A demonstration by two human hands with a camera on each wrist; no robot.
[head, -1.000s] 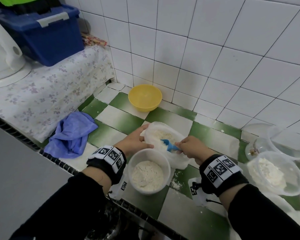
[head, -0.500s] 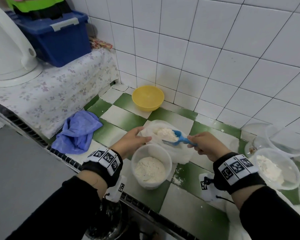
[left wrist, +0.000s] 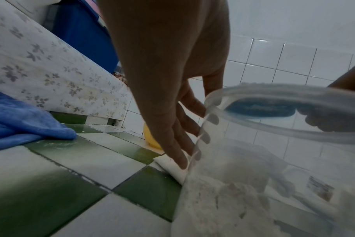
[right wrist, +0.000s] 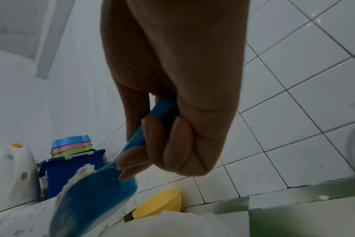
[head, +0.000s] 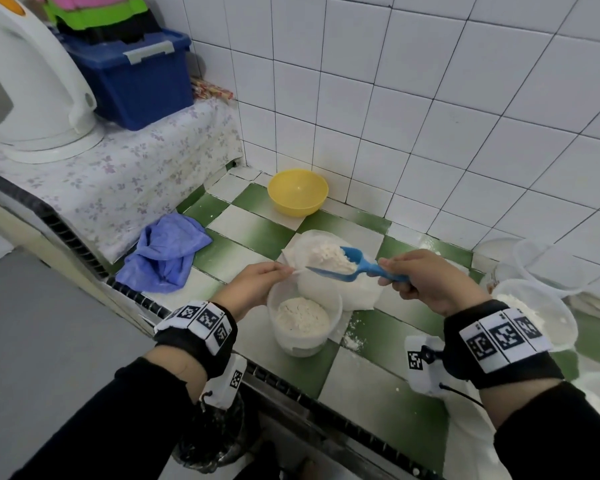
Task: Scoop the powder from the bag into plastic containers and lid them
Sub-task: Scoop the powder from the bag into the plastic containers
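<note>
gripping blue scoop [head: 357, 268] handle, powder [head: 329, 256] forward of grip

Green-and-white checkered counter [head: 246, 237] (powder spilled near front) carries: yellow bowl [head: 297, 192] at wall, blue cloth [head: 167, 252] left, bag [head: 340, 289], tub [head: 303, 322] of powder, more tubs [head: 537, 313] right.
</note>
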